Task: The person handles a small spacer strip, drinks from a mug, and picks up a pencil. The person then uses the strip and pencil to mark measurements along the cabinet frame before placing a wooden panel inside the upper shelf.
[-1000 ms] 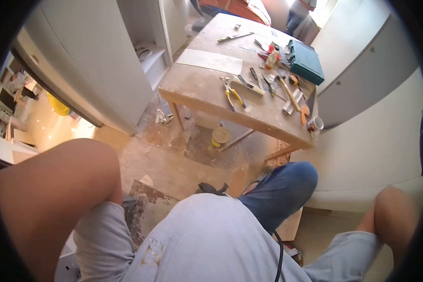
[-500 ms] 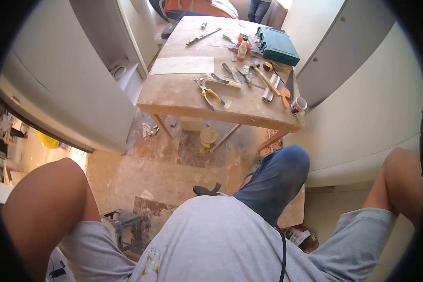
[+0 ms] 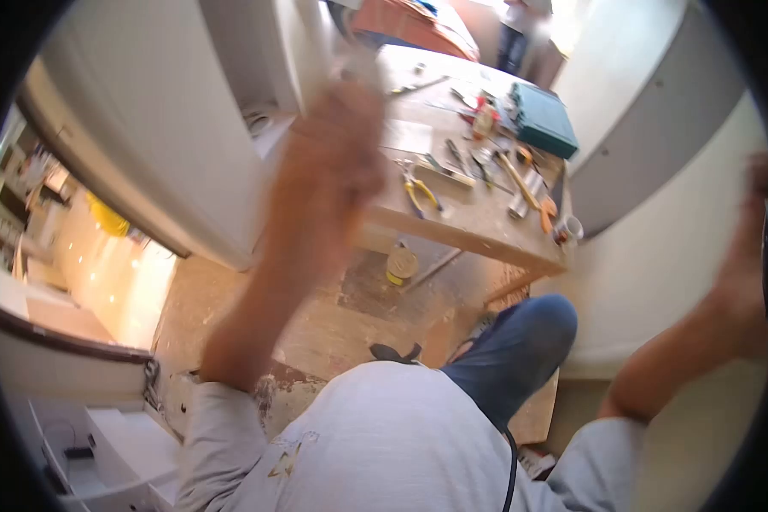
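My left hand (image 3: 337, 141) is raised in front of the table's left side, smeared by motion. Something pale shows at its fingertips, too blurred to name. At the right edge, my right hand (image 3: 755, 188) is lifted near the pale panel, partly cut off and blurred. Beyond my left hand, the dusty wooden table (image 3: 452, 232) carries yellow-handled pliers (image 3: 420, 196), a hammer (image 3: 518, 177), an orange-handled tool (image 3: 548, 215) and a mug (image 3: 569, 229). A bottle (image 3: 484, 121) and a teal case (image 3: 544, 121) lie farther back.
Pale cabinet panels (image 3: 154, 111) flank the table. A round tin (image 3: 401, 263) stands on the floor beneath it. Another person (image 3: 514, 38) is at the far end. White drawers (image 3: 119, 439) sit low on the left, below a lit doorway (image 3: 115, 273).
Both forearms have come into view. My left hand has risen in front of the table, and my right has risen at the right edge. The view has shifted, moving the table slightly right and down.
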`<state>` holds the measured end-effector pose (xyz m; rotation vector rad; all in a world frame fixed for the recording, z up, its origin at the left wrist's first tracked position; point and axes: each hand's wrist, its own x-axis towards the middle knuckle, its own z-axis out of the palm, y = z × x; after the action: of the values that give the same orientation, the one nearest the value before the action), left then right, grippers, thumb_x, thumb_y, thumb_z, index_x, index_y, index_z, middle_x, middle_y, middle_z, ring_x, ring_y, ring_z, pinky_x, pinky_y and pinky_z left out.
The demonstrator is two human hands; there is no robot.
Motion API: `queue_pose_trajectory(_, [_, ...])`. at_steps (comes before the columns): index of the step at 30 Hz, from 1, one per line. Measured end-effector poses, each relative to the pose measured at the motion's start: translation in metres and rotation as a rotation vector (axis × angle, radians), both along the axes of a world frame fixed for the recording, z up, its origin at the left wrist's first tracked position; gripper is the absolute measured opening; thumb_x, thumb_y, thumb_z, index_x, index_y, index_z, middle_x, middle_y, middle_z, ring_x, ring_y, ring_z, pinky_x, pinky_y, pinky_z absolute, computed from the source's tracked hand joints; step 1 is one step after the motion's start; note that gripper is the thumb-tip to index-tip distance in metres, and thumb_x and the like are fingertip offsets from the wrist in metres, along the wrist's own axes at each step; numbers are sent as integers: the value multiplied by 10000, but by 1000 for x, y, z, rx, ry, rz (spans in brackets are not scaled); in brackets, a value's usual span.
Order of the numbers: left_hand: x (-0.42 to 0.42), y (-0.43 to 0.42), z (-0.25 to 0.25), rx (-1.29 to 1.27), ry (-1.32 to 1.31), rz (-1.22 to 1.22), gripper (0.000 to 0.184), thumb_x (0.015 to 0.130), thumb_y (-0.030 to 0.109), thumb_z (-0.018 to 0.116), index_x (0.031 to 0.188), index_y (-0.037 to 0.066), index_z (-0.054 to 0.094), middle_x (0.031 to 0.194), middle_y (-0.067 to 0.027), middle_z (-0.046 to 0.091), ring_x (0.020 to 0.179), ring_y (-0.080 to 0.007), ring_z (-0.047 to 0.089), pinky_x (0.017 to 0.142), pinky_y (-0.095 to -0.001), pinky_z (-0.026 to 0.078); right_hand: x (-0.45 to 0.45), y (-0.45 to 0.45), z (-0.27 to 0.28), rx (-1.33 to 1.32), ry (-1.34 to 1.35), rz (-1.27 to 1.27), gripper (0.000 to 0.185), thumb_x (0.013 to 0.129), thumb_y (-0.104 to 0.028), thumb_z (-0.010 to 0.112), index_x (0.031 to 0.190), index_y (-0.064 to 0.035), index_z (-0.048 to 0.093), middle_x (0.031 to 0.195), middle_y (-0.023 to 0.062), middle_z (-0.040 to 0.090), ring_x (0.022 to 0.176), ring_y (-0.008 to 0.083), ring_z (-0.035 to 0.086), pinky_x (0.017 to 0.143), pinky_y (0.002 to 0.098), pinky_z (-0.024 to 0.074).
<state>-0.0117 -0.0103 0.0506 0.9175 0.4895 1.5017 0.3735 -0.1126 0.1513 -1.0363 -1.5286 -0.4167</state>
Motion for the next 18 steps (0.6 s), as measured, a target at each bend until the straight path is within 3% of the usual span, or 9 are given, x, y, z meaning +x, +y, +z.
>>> queue_pose_trajectory(1, [16,7,-22,-157,-101,-189,97,1001,198,660,1044,136,599,772,61,532,554,-25,457,485,-179,396,-59,34,-18,-103,204,444,434,1084,-364,495,1257,20,597,1117,106,678,1001,183,661,793,338,546])
queue_pose_trajectory(3, [32,29,-77,-341,-187,-313,133,995,236,685,1008,147,588,705,72,466,548,-19,424,464,-176,369,-99,64,-102,-692,507,549,368,1091,-357,479,1257,-56,610,1061,81,669,970,157,646,780,316,528])
queue_pose_trajectory(5, [40,34,-106,-332,-259,-346,129,996,227,684,1010,144,587,698,76,467,552,-17,426,466,-172,368,-146,68,-151,-976,720,506,310,1074,-276,519,1258,-54,633,984,41,688,909,139,662,793,298,537])
queue_pose_trajectory(7, [52,33,-117,-342,-325,-395,125,998,217,683,1011,141,585,691,80,468,556,-15,428,468,-169,368,-170,72,-183,-1112,662,579,330,1055,-228,541,1332,-52,575,956,70,695,883,164,677,795,325,550])
queue_pose_trajectory(10, [62,31,-126,-339,-298,-339,114,1002,188,674,1020,126,580,693,75,489,541,-11,426,467,-172,377,-194,71,-196,-1132,459,484,392,1026,-174,569,1392,-51,501,953,111,686,872,182,684,778,343,552])
queue_pose_trajectory(14, [76,13,-124,-332,-271,-236,128,1006,138,662,1060,97,554,788,32,550,672,-41,560,503,-208,466,-199,68,-210,-1211,614,431,446,990,-125,605,1403,-40,461,963,156,680,863,217,694,779,375,550])
queue_pose_trajectory(16, [83,7,-131,-363,-256,-208,129,1007,132,659,1068,92,552,829,21,574,718,-55,596,527,-215,495,-190,68,-224,-1185,401,401,499,963,-77,604,1426,-44,423,1003,210,680,891,311,707,804,424,544])
queue_pose_trajectory(17, [87,7,-143,-362,-225,-184,126,1010,129,655,1075,92,555,860,13,588,743,-68,611,553,-223,515,-187,66,-228,-1191,417,377,499,963,-77,604,1426,-44,423,1003,210,680,891,311,707,804,424,544])
queue_pose_trajectory(18, [91,7,-151,-362,-195,-159,122,1012,127,651,1083,91,558,890,5,602,769,-81,627,579,-231,535,-185,64,-230,-1186,396,395,511,950,-60,597,1429,-43,419,1021,241,675,926,373,697,820,449,539])
